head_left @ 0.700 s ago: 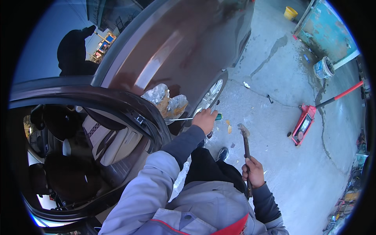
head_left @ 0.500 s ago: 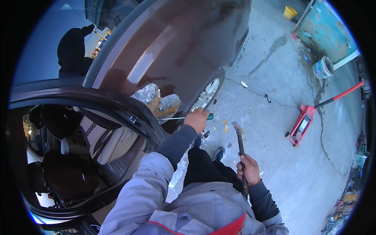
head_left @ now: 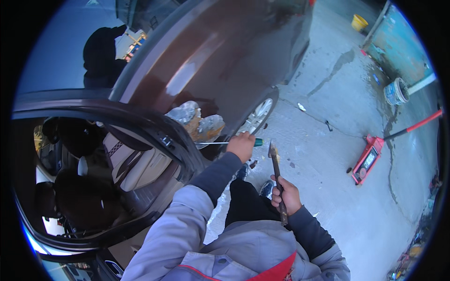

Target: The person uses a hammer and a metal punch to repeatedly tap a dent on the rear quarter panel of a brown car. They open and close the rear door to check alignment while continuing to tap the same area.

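Observation:
My left hand [head_left: 241, 146] is wrapped round a screwdriver [head_left: 258, 142], its green handle end sticking out to the right. The thin metal shaft points left to a rough silver and brown patch [head_left: 198, 122] on the dark brown car panel [head_left: 220, 70], behind the door opening. Whether the tip touches the patch, I cannot tell. My right hand [head_left: 287, 196] grips a hammer [head_left: 275, 164] by its dark handle. The hammer head is up, just right of the screwdriver's handle end, with a small gap between them.
The open car doorway [head_left: 93, 173], with a light seat inside, fills the left. A car wheel [head_left: 257, 114] is beyond my left hand. On the concrete floor stand a red floor jack [head_left: 368, 161], a white bucket [head_left: 396, 91] and a yellow bucket [head_left: 359, 22].
My right hand has raised the hammer and brought it left, its head now close to the screwdriver handle. My left hand keeps its hold at the patch. The whole view has shifted slightly.

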Action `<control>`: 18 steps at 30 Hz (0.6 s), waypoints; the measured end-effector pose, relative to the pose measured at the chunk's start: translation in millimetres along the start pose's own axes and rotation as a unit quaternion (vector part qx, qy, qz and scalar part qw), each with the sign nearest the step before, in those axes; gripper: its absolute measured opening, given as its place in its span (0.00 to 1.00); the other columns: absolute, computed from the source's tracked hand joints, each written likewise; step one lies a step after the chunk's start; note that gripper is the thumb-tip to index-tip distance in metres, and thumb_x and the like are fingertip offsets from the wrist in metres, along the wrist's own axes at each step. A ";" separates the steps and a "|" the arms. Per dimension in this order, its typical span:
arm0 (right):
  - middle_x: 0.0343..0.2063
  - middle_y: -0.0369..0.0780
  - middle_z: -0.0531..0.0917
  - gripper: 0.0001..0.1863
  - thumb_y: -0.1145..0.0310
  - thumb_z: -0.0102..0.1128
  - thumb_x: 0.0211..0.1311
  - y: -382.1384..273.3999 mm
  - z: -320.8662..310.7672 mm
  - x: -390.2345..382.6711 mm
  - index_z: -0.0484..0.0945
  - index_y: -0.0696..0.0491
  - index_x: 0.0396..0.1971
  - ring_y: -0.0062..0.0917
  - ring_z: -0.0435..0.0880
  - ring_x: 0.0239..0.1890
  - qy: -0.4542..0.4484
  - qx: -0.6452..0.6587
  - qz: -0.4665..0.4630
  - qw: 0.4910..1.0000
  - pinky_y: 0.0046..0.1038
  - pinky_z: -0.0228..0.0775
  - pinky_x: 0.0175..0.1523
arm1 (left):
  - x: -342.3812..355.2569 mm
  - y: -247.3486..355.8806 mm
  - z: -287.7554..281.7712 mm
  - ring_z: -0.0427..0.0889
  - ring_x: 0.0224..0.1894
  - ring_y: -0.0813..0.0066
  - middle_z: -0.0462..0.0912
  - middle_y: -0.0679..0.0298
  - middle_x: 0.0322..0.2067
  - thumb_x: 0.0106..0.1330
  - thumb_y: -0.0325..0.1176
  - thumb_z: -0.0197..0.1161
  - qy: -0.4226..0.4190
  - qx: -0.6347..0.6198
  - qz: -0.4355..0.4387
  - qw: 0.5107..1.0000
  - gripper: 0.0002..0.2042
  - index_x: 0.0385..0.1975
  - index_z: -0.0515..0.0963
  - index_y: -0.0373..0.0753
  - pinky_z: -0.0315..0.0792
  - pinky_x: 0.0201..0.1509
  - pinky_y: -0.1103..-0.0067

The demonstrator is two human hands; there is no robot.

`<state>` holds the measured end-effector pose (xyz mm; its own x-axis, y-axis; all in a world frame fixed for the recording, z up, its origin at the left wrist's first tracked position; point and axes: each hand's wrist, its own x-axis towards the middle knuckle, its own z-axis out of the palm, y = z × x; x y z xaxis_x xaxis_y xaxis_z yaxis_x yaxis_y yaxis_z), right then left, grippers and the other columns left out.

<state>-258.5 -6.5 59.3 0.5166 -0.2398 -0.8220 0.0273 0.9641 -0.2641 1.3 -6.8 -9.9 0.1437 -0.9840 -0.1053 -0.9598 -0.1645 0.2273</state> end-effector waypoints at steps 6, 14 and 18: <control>0.17 0.29 0.64 0.20 0.51 0.44 0.79 -5.1 4.1 7.2 0.71 0.48 0.59 0.16 0.60 0.13 -0.054 -0.011 0.018 0.998 0.23 0.57 0.19 | -2.3 0.0 1.5 0.83 0.47 0.60 0.81 0.59 0.39 0.62 0.28 0.58 0.035 0.003 0.000 0.999 0.07 0.37 0.80 0.38 0.79 0.47 0.65; 0.18 0.31 0.66 0.19 0.53 0.43 0.79 -9.5 2.9 15.5 0.71 0.49 0.57 0.17 0.61 0.13 -0.081 0.017 0.057 0.995 0.24 0.56 0.19 | -4.9 -7.2 -7.5 0.82 0.47 0.58 0.80 0.58 0.39 0.58 0.26 0.60 0.026 -0.031 -0.053 0.998 0.08 0.37 0.78 0.38 0.78 0.47 0.64; 0.18 0.30 0.65 0.19 0.52 0.43 0.79 -7.4 3.7 18.7 0.72 0.50 0.54 0.16 0.60 0.13 -0.062 0.034 0.006 0.997 0.23 0.55 0.18 | -12.8 -11.9 -14.9 0.82 0.46 0.58 0.79 0.58 0.38 0.57 0.26 0.60 0.042 -0.031 -0.037 0.998 0.08 0.37 0.78 0.37 0.78 0.46 0.64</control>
<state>-245.9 -17.7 47.7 0.6194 -0.2161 -0.7547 0.0768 0.9734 -0.2157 14.5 6.7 3.2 0.2349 -0.9710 -0.0437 -0.9296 -0.2375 0.2818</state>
